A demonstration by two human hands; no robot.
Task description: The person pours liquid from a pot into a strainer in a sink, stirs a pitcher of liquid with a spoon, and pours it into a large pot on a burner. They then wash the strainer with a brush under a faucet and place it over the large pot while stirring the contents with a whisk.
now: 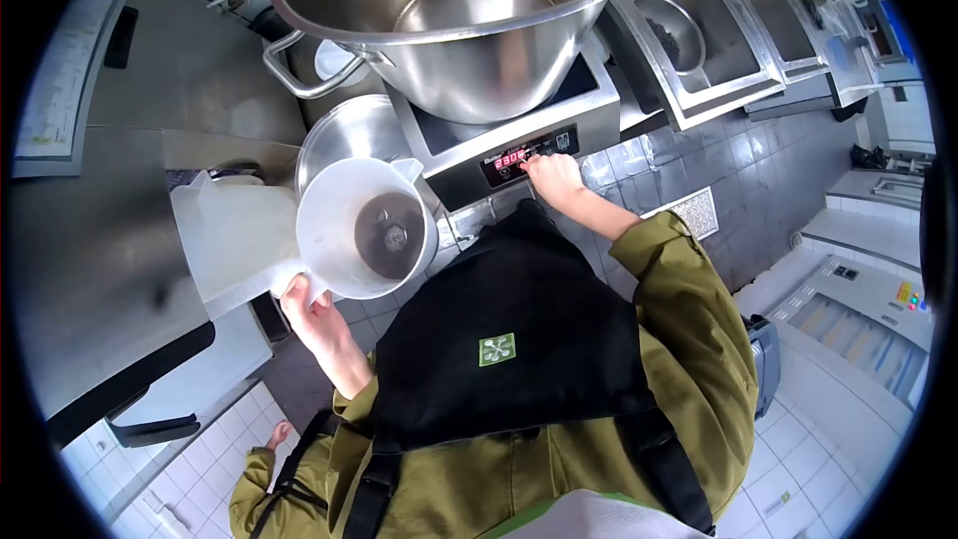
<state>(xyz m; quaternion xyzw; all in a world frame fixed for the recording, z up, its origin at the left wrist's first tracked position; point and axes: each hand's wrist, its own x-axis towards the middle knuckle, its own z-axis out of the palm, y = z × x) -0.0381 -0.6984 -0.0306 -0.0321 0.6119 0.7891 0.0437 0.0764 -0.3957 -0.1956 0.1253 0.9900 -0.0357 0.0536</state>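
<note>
My left hand (319, 324) is closed on the handle of a white plastic pitcher (324, 230), which has some dark liquid (389, 236) at its bottom. My right hand (555, 180) reaches the control panel (529, 154) of an induction cooker (599, 100), a fingertip at the buttons beside a lit red display. That hand's fingers are curled, with nothing visible in them. On the cooker stands a large steel pot (469, 65) with a side handle. Left of the cooker, a round steel vessel (344, 130) is partly behind the pitcher.
Sinks (738, 90) with a round strainer (689, 35) lie at the upper right. A translucent container (235, 235) is left of the pitcher, near a steel cabinet (100, 250). Another person's sleeve (254, 489) and hand show at the lower left. A floor drain (694, 212) lies right.
</note>
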